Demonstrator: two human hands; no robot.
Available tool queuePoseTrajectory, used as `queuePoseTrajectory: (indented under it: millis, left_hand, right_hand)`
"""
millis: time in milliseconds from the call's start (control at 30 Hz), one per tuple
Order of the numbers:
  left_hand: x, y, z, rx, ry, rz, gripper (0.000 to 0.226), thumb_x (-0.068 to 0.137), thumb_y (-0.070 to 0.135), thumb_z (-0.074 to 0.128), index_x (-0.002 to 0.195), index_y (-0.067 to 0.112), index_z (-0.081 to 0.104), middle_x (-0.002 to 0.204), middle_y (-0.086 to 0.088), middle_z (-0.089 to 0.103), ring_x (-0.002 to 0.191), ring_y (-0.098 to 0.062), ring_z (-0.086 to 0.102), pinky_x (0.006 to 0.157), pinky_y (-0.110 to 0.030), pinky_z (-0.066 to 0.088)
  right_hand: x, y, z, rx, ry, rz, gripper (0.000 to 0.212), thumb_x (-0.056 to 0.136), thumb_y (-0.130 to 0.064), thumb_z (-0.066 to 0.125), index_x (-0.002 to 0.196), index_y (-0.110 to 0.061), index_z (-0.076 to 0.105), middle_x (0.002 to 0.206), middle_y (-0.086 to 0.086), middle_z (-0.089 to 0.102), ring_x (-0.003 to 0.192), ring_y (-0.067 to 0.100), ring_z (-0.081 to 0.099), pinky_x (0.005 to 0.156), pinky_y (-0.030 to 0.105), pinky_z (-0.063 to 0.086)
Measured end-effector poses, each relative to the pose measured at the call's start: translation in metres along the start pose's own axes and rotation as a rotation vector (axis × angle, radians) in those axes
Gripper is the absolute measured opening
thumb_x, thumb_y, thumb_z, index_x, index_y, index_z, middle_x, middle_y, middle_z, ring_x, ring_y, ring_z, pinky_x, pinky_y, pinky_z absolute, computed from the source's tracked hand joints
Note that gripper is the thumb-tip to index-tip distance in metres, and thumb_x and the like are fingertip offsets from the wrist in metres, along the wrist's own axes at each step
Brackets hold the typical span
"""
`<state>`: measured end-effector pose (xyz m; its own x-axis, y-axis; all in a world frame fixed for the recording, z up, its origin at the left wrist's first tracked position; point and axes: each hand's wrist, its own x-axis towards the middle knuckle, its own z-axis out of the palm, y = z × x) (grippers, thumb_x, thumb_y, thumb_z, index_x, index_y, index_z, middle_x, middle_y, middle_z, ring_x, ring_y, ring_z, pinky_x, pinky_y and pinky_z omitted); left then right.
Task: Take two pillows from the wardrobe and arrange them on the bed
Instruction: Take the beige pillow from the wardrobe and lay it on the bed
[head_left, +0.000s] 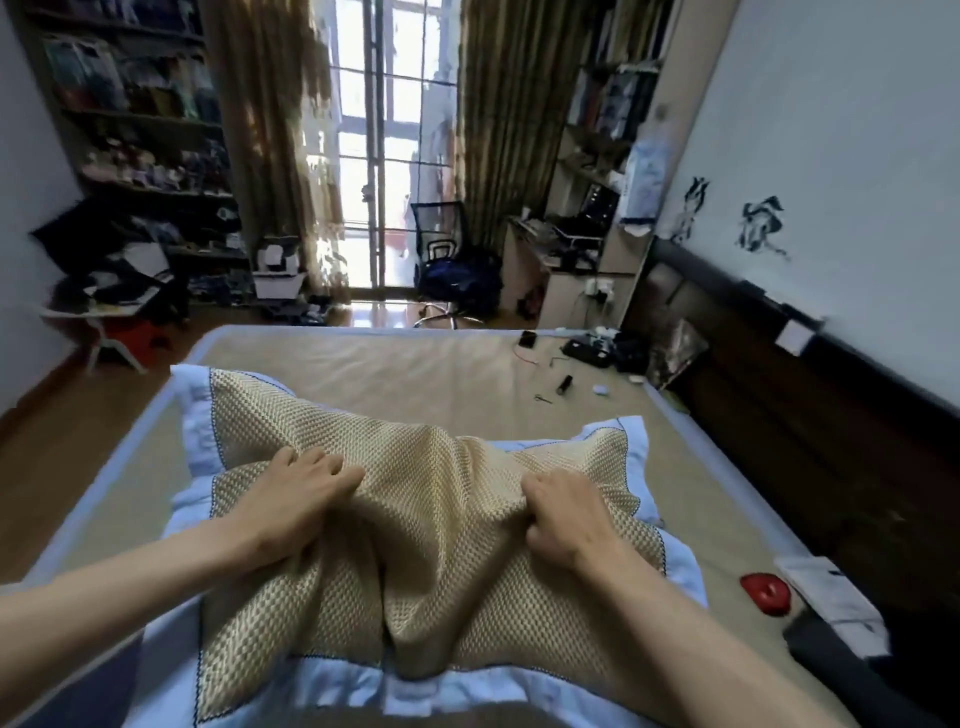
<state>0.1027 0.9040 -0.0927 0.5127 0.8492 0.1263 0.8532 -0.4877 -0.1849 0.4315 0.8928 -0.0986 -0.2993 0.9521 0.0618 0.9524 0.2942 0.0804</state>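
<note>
Two beige woven pillows with light blue borders are held together over the bed (405, 364). The left pillow (270, 431) is gripped by my left hand (306, 493), whose fingers dig into its fabric. The right pillow (597, 457) is bunched in my right hand (566, 514), a closed fist on the cloth. The two pillows overlap and fold in the middle, so where one ends and the other begins is unclear. The bed has a tan woven mat with a pale blue edge. The wardrobe is not in sight.
Small items lie on the bed's far right: a black device (587, 348), cables, a small dark object (564, 384). A red object (766, 594) and white paper (831, 597) sit at the right edge by the dark headboard (779, 415). An office chair (447, 260), desk and shelves stand beyond.
</note>
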Motion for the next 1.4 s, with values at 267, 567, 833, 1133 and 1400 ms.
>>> queuePoseTrajectory:
  millis: [267, 567, 833, 1133, 1400]
  left_hand:
    - [0.229, 0.034, 0.046, -0.075, 0.077, 0.350, 0.029, 0.076, 0.017, 0.062, 0.101, 0.030, 0.057, 0.087, 0.003, 0.058, 0.084, -0.021, 0.054, 0.069, -0.036, 0.027]
    - [0.483, 0.020, 0.083, -0.104, 0.056, 0.497, 0.039, 0.093, 0.034, 0.050, 0.131, 0.038, 0.047, 0.123, 0.013, 0.056, 0.116, -0.013, 0.047, 0.084, -0.031, 0.030]
    - [0.614, 0.076, 0.055, -0.163, 0.084, 0.646, 0.035, 0.092, 0.029, 0.056, 0.126, 0.034, 0.056, 0.122, 0.007, 0.061, 0.115, -0.016, 0.050, 0.091, -0.039, 0.035]
    - [0.713, 0.196, 0.077, -0.137, 0.040, 0.611, 0.021, 0.084, 0.035, 0.059, 0.104, 0.033, 0.054, 0.105, 0.006, 0.062, 0.104, -0.019, 0.052, 0.078, -0.039, 0.034]
    - [0.841, 0.346, 0.017, -0.105, 0.036, 0.707, 0.031, 0.082, 0.035, 0.060, 0.113, 0.033, 0.057, 0.115, 0.006, 0.063, 0.112, -0.019, 0.051, 0.081, -0.039, 0.033]
  right_hand:
    - [-0.014, 0.163, 0.027, 0.009, 0.019, 0.388, 0.014, 0.068, -0.014, 0.055, 0.075, -0.021, 0.045, 0.085, 0.007, 0.070, 0.082, 0.032, 0.062, 0.064, 0.035, 0.034]
    - [0.038, 0.299, 0.050, 0.037, -0.011, 0.738, 0.013, 0.069, -0.015, 0.049, 0.075, -0.026, 0.044, 0.089, 0.001, 0.069, 0.088, 0.027, 0.063, 0.068, 0.036, 0.040]
    - [0.033, 0.381, 0.063, 0.095, 0.002, 0.884, 0.014, 0.071, -0.013, 0.054, 0.076, -0.026, 0.049, 0.088, -0.003, 0.069, 0.088, 0.025, 0.063, 0.073, 0.036, 0.038]
    - [0.023, 0.547, 0.106, 0.149, -0.084, 0.849, 0.014, 0.072, -0.015, 0.055, 0.072, -0.025, 0.046, 0.076, -0.007, 0.054, 0.083, 0.023, 0.060, 0.063, 0.030, 0.032]
    - [-0.047, 0.673, 0.125, 0.332, -0.024, 1.038, 0.010, 0.070, -0.022, 0.049, 0.067, -0.025, 0.041, 0.074, -0.008, 0.058, 0.076, 0.023, 0.061, 0.070, 0.044, 0.054]
